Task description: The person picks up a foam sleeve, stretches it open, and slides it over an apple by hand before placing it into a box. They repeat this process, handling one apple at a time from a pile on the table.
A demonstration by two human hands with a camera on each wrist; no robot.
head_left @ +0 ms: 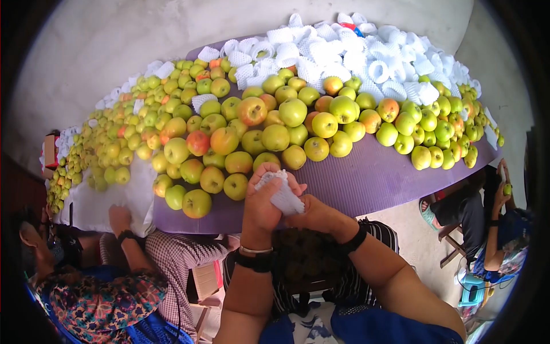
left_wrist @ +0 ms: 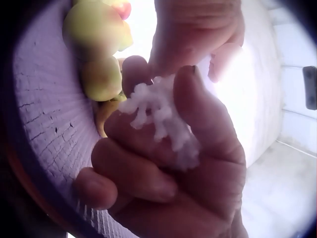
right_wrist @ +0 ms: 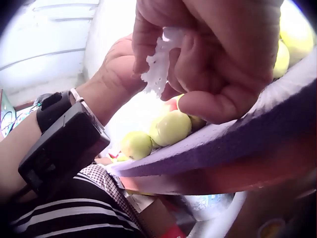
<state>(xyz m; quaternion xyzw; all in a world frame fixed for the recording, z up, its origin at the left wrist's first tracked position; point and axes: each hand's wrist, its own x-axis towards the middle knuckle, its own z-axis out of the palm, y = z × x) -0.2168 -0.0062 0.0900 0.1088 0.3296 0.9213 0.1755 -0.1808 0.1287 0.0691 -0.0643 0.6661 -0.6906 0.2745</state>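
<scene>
A white foam fruit net is held between both hands, just in front of the table's near edge. My left hand grips it, thumb on one side and curled fingers on the other. In the left wrist view the net looks bunched, its lacy edge sticking out past the thumb. My right hand pinches the net's lower right end; in the right wrist view the fingers of the right hand close over it. No apple shows inside the net. Yellow-green apples lie close beyond the hands.
A large heap of apples covers much of the purple table. White foam nets are piled at the back. One person sits at the left; another person at the far right holds an apple.
</scene>
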